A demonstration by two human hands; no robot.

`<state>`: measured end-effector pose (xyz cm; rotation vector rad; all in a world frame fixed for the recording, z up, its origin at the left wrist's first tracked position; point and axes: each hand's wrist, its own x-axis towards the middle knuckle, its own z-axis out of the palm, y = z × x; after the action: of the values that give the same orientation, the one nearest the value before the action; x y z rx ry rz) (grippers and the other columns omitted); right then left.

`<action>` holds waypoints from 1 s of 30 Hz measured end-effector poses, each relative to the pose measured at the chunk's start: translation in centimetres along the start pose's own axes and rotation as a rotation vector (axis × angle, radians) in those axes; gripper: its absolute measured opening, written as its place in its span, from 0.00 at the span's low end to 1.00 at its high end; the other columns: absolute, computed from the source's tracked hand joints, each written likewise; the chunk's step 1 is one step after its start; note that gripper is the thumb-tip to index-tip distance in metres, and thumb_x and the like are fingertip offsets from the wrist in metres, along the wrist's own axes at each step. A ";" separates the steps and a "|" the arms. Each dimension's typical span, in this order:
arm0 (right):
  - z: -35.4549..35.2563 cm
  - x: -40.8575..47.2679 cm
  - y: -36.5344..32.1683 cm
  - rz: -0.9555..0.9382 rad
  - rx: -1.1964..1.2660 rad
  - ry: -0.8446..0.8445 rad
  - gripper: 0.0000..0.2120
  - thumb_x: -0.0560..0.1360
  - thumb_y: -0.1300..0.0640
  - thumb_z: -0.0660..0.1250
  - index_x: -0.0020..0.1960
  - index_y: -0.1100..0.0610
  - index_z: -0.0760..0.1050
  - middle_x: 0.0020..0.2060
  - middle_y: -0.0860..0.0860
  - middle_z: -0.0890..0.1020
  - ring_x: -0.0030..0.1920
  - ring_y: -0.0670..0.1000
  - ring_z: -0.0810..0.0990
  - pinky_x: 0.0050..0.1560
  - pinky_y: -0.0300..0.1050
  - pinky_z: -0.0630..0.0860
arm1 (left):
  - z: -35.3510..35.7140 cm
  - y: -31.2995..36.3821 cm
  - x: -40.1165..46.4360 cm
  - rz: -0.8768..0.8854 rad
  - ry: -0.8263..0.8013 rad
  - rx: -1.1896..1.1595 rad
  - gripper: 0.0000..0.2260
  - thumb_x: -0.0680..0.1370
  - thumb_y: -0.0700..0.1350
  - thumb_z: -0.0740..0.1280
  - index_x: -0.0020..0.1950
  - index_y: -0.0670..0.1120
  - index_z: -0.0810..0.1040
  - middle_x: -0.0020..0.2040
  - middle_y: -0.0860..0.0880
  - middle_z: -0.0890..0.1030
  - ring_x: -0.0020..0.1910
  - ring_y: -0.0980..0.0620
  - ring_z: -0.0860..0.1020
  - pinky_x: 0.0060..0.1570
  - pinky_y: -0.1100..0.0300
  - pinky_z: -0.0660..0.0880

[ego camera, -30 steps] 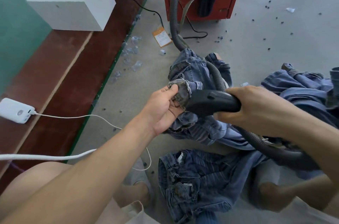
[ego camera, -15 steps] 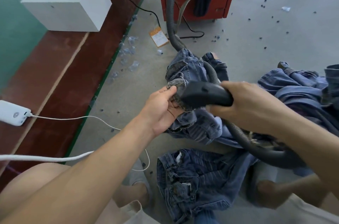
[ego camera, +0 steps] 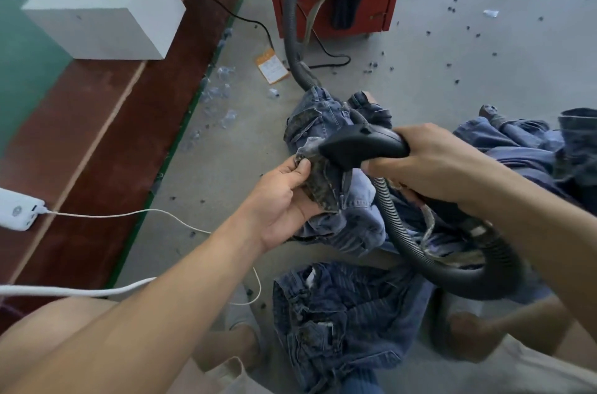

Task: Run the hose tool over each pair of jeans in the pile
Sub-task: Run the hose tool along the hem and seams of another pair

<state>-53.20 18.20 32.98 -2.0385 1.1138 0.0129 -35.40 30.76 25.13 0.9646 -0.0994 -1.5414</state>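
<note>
Centre of the head view: step in hand looks like working the nozzle over a frayed hem of the jeans held up off the floor. Left hand pinches the hem edge, thumb over the cloth, holding it to the nozzle mouth. Right hand is wrapped round the nozzle handle. Tip touches the cloth just above the left thumb.

Next move, my read: slide the tip along the hem while the left hand feeds fresh cloth; keep the cloth taut so it doesn't get drawn into the mouth.

Counts:
- Hands: 2, both busy.
- Nozzle: 1, on 1 hose that loops lower right, then runs up to the red cabinet at top centre.
- Jeans: 1 in hand, 1 flat at bottom centre, heap at right edge; can't count that heap.
- White box: 1, upper left.
- Power bank: 1, left edge, 1 white cable plugged in.
- Orange tag: 1 on the floor.
</note>
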 end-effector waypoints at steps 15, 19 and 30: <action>-1.6 0.7 1.3 0.159 0.309 -0.023 0.11 0.74 0.51 0.76 0.48 0.58 0.80 0.26 0.52 0.77 0.25 0.51 0.75 0.26 0.44 0.75 | -0.7 -1.1 -0.8 0.021 -0.095 0.141 0.14 0.87 0.37 0.53 0.68 0.40 0.75 0.64 0.38 0.81 0.60 0.41 0.82 0.59 0.42 0.79; -3.3 -0.1 2.2 0.128 0.261 -0.211 0.10 0.73 0.47 0.77 0.43 0.52 0.81 0.28 0.55 0.79 0.27 0.55 0.77 0.29 0.47 0.77 | -1.0 -0.9 -1.0 0.021 -0.111 0.083 0.15 0.84 0.38 0.57 0.64 0.43 0.81 0.63 0.40 0.82 0.60 0.43 0.82 0.61 0.44 0.79; -2.1 1.0 2.8 0.230 0.486 -0.086 0.15 0.74 0.50 0.77 0.50 0.59 0.78 0.30 0.56 0.78 0.28 0.53 0.76 0.28 0.45 0.76 | -2.0 -0.8 -1.0 0.007 -0.187 0.046 0.18 0.84 0.39 0.55 0.73 0.43 0.75 0.70 0.40 0.78 0.68 0.41 0.77 0.73 0.40 0.69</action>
<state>-55.27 15.28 32.29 -1.4630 1.1599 -0.0493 -34.89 32.71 23.92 0.8536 -0.2710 -1.6263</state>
